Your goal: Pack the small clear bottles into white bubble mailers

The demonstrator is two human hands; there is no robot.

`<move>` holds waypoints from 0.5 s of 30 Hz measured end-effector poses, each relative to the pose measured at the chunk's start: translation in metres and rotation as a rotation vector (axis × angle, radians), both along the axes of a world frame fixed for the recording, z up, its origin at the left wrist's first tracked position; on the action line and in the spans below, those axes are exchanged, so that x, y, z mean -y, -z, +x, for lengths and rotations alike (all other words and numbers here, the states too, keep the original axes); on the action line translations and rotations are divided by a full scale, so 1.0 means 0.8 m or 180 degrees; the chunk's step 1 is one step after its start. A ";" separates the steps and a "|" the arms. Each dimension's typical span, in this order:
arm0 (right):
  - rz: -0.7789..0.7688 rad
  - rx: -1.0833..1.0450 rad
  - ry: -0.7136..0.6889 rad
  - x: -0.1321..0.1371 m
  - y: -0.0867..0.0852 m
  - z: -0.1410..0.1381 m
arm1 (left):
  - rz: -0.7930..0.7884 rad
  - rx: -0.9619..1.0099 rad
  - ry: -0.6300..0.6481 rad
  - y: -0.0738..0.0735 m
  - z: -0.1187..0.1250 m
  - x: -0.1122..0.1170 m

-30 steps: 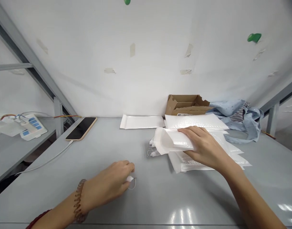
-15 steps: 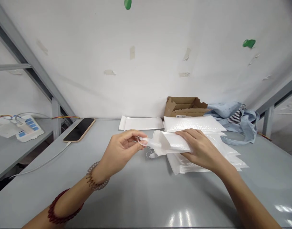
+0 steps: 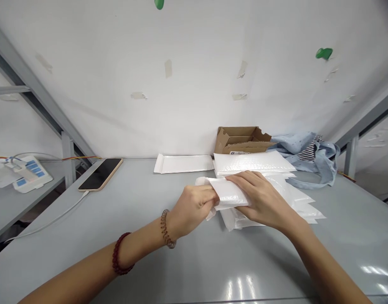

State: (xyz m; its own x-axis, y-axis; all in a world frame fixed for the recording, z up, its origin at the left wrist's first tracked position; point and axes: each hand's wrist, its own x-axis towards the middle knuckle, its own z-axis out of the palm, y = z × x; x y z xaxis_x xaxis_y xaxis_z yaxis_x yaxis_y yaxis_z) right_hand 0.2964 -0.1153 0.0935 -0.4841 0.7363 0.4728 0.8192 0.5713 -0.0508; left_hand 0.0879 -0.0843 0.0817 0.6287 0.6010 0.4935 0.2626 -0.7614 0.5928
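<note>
Grey table: both hands, left and right, grip a white mailer (atop a stack).

Bright, even overhead lighting; soft shadows fall beneath the forearms. Specular glare streaks the grey table at the lower right. Wide-angle distortion bends the frame posts at the edges. Focus sharp throughout.
</note>
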 end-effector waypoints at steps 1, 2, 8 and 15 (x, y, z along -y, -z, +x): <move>0.0003 0.0003 -0.0012 0.001 0.000 -0.001 | 0.0109 0.0017 -0.0038 0.002 0.003 -0.001; 0.0014 0.0012 -0.0019 0.001 0.000 -0.002 | 0.0206 0.0030 -0.0084 0.004 0.005 -0.002; 0.0025 0.0235 0.0149 -0.001 0.000 0.005 | -0.0280 0.0114 0.0008 -0.008 -0.002 -0.004; 0.0229 0.0329 0.0158 0.003 -0.004 0.007 | -0.1822 0.0455 -0.0921 -0.026 -0.042 -0.013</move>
